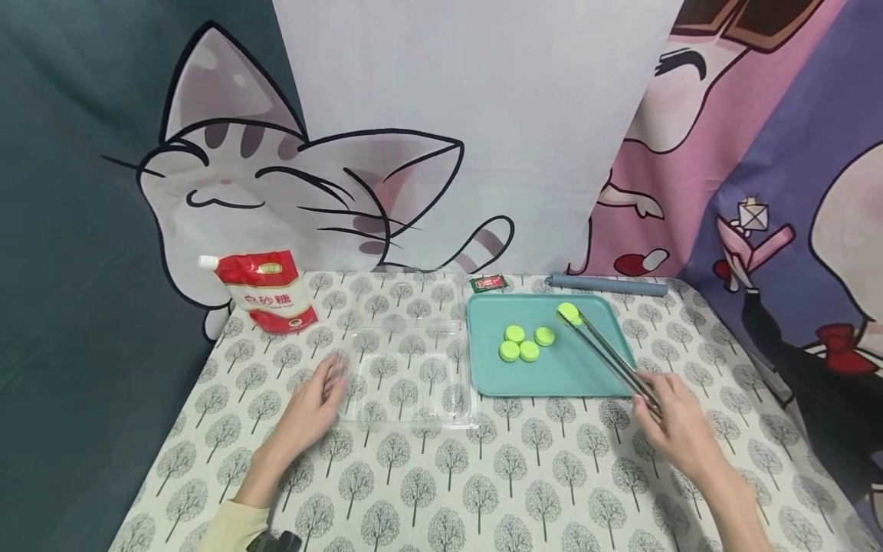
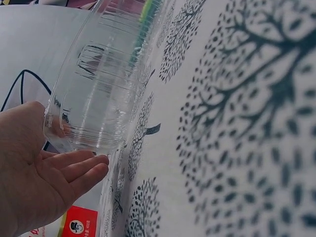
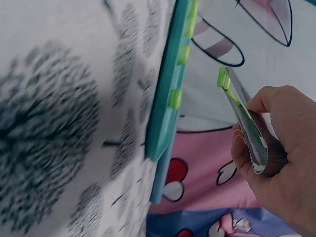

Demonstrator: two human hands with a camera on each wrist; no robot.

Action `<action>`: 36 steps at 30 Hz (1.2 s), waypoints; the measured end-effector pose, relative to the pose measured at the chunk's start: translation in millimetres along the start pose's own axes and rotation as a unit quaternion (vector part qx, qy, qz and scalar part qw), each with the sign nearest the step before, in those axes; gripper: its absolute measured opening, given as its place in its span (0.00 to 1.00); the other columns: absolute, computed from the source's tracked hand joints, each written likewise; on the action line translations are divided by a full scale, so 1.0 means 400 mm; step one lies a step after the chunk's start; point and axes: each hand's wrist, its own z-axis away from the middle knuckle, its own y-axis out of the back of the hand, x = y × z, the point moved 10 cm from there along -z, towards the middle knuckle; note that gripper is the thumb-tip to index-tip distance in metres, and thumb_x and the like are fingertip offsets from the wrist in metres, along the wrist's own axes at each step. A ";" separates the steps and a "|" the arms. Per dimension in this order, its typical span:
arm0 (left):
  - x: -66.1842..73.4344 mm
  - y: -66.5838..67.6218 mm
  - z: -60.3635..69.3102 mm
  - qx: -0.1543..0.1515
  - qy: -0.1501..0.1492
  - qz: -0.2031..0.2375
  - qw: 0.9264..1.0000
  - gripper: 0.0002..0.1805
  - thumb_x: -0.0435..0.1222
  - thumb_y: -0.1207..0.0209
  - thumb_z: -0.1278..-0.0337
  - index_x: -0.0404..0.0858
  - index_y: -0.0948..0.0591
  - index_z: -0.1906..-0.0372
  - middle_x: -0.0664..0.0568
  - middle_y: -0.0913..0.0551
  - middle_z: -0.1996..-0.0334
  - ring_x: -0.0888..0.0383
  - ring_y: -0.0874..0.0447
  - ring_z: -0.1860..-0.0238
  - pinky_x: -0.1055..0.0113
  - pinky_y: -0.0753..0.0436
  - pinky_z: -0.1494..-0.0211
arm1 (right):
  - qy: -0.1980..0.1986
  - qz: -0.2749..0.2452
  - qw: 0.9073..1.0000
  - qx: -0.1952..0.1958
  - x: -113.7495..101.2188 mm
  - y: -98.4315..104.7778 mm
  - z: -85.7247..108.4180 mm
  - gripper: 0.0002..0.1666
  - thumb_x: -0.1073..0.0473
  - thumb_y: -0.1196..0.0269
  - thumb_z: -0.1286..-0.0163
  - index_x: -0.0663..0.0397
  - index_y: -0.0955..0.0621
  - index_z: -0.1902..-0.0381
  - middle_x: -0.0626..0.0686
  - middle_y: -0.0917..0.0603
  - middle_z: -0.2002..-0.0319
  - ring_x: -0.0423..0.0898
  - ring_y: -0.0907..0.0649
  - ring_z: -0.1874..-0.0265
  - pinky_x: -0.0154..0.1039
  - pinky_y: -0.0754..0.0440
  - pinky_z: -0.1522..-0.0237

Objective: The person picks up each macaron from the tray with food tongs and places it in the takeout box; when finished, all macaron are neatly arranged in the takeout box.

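My right hand (image 1: 679, 425) grips metal tongs (image 1: 610, 360) by their rear end, fingers and thumb curled round them. Between the tong tips is a bright green macaron (image 3: 223, 78), raised above the teal tray (image 1: 552, 383). Several more green macarons (image 1: 529, 350) lie on that tray. At the left side of a clear plastic box (image 1: 407, 414), my left hand (image 1: 317, 402) touches its wall. In the left wrist view, its fingers are fairly straight, and the thumb is partly behind the plastic. The box's transparent lid (image 1: 407, 299) lies folded open toward the back.
A red and white sugar pouch (image 1: 269, 291) with a white cap stands at the back left. Behind the tray lie a small green and red packet (image 1: 488, 284) and a grey-blue roll (image 1: 607, 285). A tree-patterned cloth (image 1: 441, 491) covers the table, with a printed curtain behind.
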 end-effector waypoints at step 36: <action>0.004 -0.009 -0.019 -0.007 0.000 0.005 1.000 0.32 0.37 0.48 0.24 0.28 0.42 0.23 0.36 0.31 0.27 0.39 0.24 0.33 0.49 0.27 0.27 | 0.180 -0.085 0.965 -0.169 -0.363 -0.294 -0.190 0.22 0.62 0.41 0.29 0.65 0.23 0.40 0.53 0.24 0.62 0.36 0.30 0.70 0.30 0.20 0.69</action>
